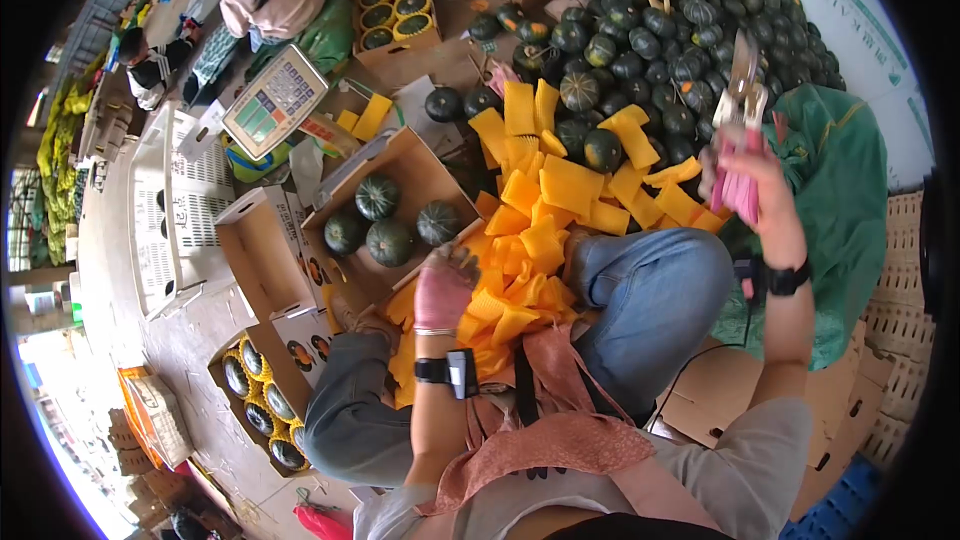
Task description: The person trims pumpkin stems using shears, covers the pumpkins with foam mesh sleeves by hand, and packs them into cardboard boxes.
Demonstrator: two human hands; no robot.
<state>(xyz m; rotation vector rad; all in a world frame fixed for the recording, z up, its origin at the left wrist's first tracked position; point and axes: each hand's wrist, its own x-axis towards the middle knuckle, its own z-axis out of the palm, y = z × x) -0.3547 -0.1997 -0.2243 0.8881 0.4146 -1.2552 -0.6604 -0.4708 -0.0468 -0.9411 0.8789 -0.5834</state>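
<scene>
My right hand (752, 180) is raised at the right, closed around the pink handles of pruning shears (742, 90), whose blades point up. My left hand (446, 290), with pink over its palm and back, hovers by the near edge of an open cardboard box (345, 180). Its fingers look loosely bent and apart, with nothing visible in them. Inside that box sit several dark green pumpkins (389, 242). Yellow-orange foam net sleeves (540, 240) lie heaped between my legs and beyond them.
A large pile of green pumpkins (650, 50) rises ahead. Left are a scale (275, 102), an empty carton (262, 255), a white crate (165, 210) and a packed box (262, 400). A green sack (835, 210) stands at right. Another person (270, 0) sits far left.
</scene>
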